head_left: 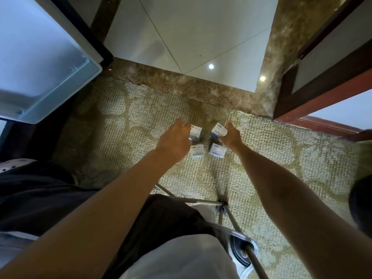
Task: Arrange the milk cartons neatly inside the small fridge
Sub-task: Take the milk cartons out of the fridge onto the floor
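4 small white-and-blue cardboard milk cartons (197, 151) stand tops-up in a tight 2-by-2 block on the beige woven carpet (141, 117), well to the right of the open white fridge (66, 91). The right hand (231, 135) curls its fingers round the far-right carton (218, 129), while the left hand (173, 141) curves against the far-left carton (196, 132), the one nearer the fridge, though its own back hides whether that grip is closed. Both cartons must travel left and away to the fridge, so the left hand looks to have the shorter carry.
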Demonstrator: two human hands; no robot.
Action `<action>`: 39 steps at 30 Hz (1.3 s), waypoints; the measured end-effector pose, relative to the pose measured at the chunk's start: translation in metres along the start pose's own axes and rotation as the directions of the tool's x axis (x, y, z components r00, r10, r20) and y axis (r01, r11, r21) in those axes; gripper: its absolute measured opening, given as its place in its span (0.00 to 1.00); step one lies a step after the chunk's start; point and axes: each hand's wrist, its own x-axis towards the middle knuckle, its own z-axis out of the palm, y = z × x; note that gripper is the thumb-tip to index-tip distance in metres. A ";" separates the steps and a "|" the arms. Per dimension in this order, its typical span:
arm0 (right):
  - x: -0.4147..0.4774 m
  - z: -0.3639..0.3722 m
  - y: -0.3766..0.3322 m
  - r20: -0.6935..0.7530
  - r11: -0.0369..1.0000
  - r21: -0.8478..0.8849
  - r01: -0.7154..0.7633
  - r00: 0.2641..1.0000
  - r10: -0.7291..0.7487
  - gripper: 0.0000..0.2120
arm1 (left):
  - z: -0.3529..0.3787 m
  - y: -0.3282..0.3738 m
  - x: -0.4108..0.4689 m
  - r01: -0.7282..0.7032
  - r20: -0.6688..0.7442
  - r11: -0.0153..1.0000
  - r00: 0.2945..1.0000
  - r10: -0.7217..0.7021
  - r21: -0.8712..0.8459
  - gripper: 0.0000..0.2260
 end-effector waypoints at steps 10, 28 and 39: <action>-0.010 -0.004 -0.013 -0.005 0.994 -0.087 -0.063 0.998 0.063 0.23 | -0.008 -0.003 -0.004 0.004 -0.040 1.000 0.999 -0.005 -0.024 0.15; -0.150 -0.033 -0.280 0.026 0.589 -0.309 0.747 0.626 -0.780 0.14 | -0.142 -0.111 -0.071 0.201 -0.515 0.887 0.752 -0.412 -0.416 0.13; -0.265 0.072 -0.450 0.180 0.235 -0.205 0.950 0.272 -0.945 0.12 | -0.200 -0.261 -0.201 0.313 -0.594 0.692 0.358 -0.720 -0.650 0.12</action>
